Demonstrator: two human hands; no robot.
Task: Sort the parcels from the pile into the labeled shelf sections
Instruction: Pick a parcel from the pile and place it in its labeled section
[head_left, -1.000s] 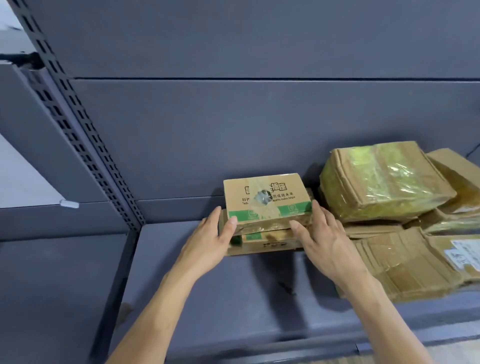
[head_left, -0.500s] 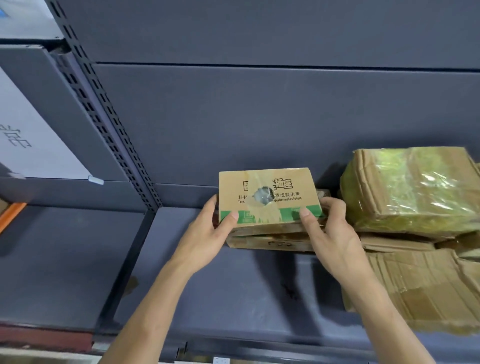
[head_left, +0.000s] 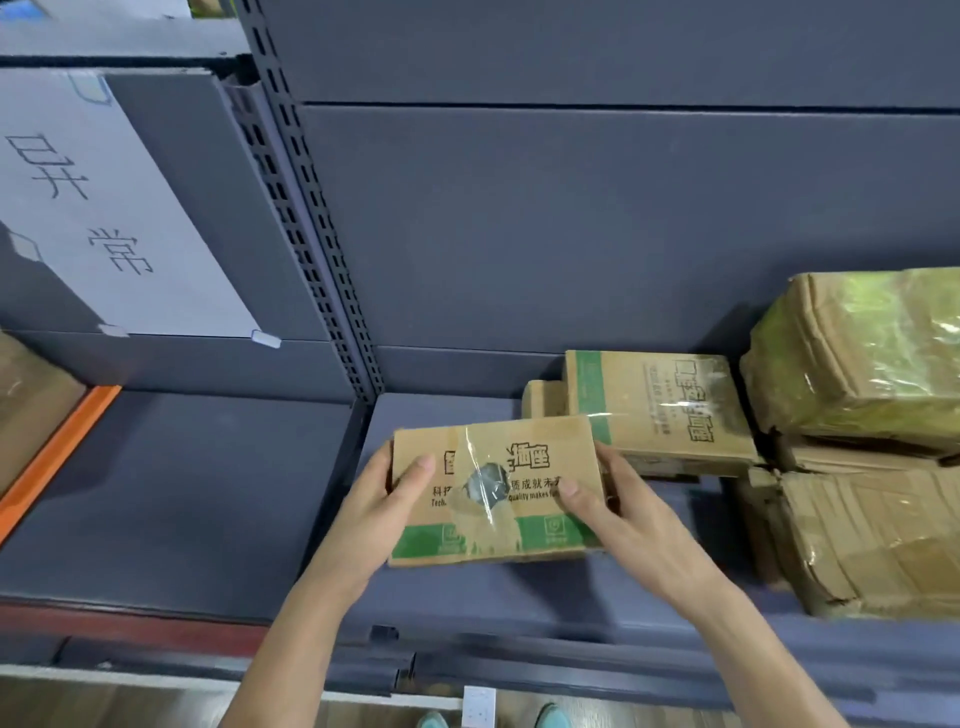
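Head view: small cardboard box (head_left: 496, 493) with green band and taped top, gripped at both short ends. Left hand (head_left: 387, 506) clamped on the left end, thumb on top; right hand (head_left: 618, 512) clamped on the right end, thumb on top. Box apparently held just above the grey shelf (head_left: 519, 592), in front of a second green-banded box (head_left: 660, 410) lying against the back panel. Further right, a tape-wrapped parcel (head_left: 857, 358) stacked on flattened, worn cartons (head_left: 872, 540). Left bay (head_left: 171, 499) bare under a white handwritten label sheet (head_left: 98, 218); only a carton corner visible at its far left edge. Sorting judged under way: one box in hand, destination unconfirmed, several parcels left on the right.
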